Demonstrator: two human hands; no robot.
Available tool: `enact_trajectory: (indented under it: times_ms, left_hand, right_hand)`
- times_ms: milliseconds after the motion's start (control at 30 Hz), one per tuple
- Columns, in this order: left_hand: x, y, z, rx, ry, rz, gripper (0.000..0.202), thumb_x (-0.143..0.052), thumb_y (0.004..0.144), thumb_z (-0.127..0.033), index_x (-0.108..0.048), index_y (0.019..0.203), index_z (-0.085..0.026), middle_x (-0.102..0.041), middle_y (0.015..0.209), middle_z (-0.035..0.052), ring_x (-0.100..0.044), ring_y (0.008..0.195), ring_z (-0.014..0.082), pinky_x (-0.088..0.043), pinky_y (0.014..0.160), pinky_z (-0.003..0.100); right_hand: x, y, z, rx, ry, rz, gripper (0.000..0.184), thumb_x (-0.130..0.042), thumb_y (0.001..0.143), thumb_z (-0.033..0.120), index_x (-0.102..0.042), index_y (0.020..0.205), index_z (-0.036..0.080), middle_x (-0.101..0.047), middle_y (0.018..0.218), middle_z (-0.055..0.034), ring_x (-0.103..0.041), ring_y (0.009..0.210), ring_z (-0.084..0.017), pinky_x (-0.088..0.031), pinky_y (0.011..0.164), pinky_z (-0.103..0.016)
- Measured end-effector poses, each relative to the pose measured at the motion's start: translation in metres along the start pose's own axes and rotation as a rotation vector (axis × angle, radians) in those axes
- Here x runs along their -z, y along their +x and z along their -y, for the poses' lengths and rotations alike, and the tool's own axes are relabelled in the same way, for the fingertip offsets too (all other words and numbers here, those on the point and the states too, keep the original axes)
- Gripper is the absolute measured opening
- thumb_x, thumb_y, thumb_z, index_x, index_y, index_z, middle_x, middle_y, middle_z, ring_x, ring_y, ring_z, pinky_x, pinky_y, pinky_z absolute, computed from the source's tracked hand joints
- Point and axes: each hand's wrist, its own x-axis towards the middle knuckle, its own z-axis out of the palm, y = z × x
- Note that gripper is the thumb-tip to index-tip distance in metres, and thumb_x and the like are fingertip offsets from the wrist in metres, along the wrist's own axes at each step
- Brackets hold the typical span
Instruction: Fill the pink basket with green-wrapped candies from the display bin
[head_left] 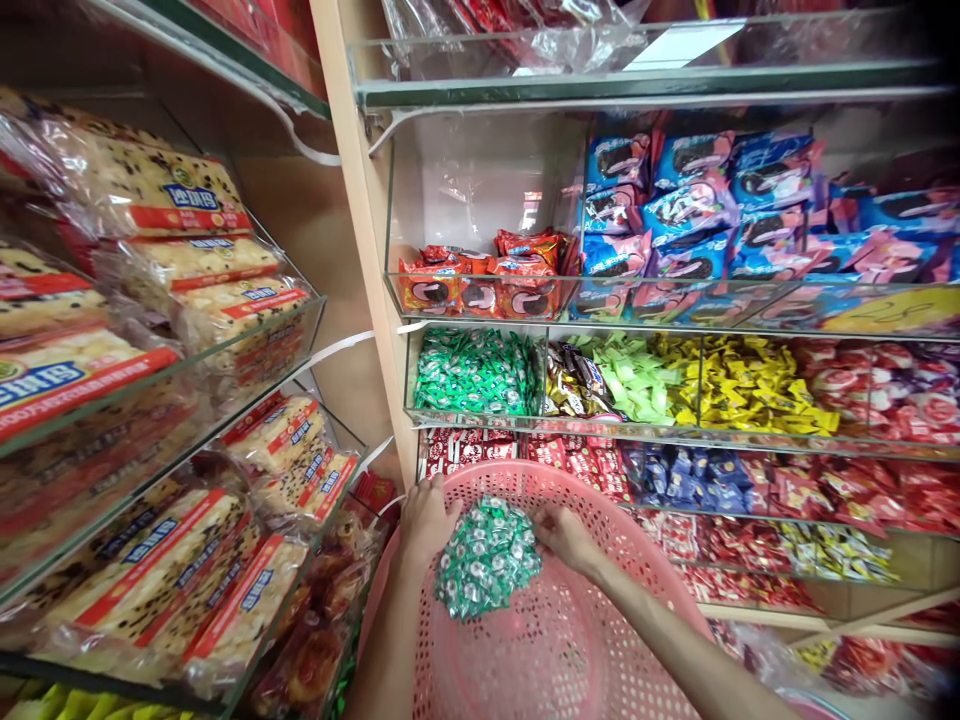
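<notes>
Left hand (429, 518) and right hand (564, 538), both bare, reach up from the bottom of the frame into a large, round, pink plastic basket (517, 480) with a wall full of small holes. The basket fills the lower centre. Its far rim sits near the lower candy rows in the middle of the frame, and its left side comes close to the display of wrapped breads (169, 190), so room on that side is narrow. More room lies inside the basket, where bare pink plastic shows below the hands, toward the bottom of the frame.

1 heap of green-wrapped candies (487, 560) lies in the basket between the 2 hands. The left hand is at the far left rim, thumb toward the heap; whether it grips the rim, I cannot tell. The right hand is narrow, its fingers curled at the heap's right edge; whether they pinch any candy is unclear.

Behind, a pale wooden post (367, 220) separates the breads, at left, from glass-edged shelves (600, 88) at right. On these are red packets (480, 285) near the centre, blue packets (690, 215) at upper right, and, 1 level down, a bin of green candies (476, 375) and yellow candies (757, 385) farther right.
</notes>
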Motion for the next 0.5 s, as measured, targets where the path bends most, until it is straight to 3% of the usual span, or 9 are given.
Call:
enact_trajectory:
  times_ms: [133, 233, 400, 500]
  left_hand:
    - [0.0, -0.001, 0.0, -0.006, -0.005, -0.014, 0.049, -0.043, 0.085, -0.038, -0.049, 0.127, -0.012, -0.058, 0.121, 0.0145, -0.053, 0.11, 0.0254, -0.039, 0.09, 0.033]
    - [0.001, -0.002, 0.0, 0.01, 0.0, -0.029, 0.049, -0.043, 0.085, -0.038, -0.049, 0.127, -0.013, -0.06, 0.118, 0.0138, -0.053, 0.109, 0.0257, -0.04, 0.088, 0.034]
    - [0.002, -0.003, -0.001, 0.052, -0.003, -0.039, 0.051, -0.044, 0.085, -0.038, -0.046, 0.13, -0.015, -0.059, 0.117, 0.0134, -0.053, 0.109, 0.0255, -0.039, 0.087, 0.034]
    - [0.001, -0.004, 0.0, 0.057, -0.003, -0.043, 0.052, -0.044, 0.085, -0.039, -0.045, 0.131, -0.014, -0.059, 0.117, 0.0133, -0.053, 0.108, 0.0251, -0.039, 0.087, 0.033]
  right_hand:
    - [0.008, -0.007, 0.013, 0.096, -0.436, -0.084, 0.011, -0.046, 0.078, 0.014, -0.05, 0.068, 0.019, -0.061, 0.059, -0.0015, -0.062, 0.058, -0.016, -0.039, 0.054, -0.022]
    - [0.015, -0.016, 0.041, 0.195, -0.706, -0.175, 0.012, -0.046, 0.083, 0.018, -0.056, 0.075, 0.018, -0.067, 0.074, -0.0089, -0.063, 0.072, -0.019, -0.037, 0.059, -0.024]
    - [0.023, -0.034, 0.128, 0.424, -0.787, -0.122, 0.022, -0.042, 0.089, 0.025, -0.06, 0.079, 0.02, -0.068, 0.078, -0.0073, -0.062, 0.073, -0.018, -0.033, 0.059, -0.024]
    - [0.031, -0.033, 0.183, 0.529, -0.918, -0.201, 0.025, -0.037, 0.093, 0.026, -0.061, 0.088, 0.019, -0.067, 0.079, -0.0072, -0.061, 0.07, -0.017, -0.033, 0.059, -0.025]
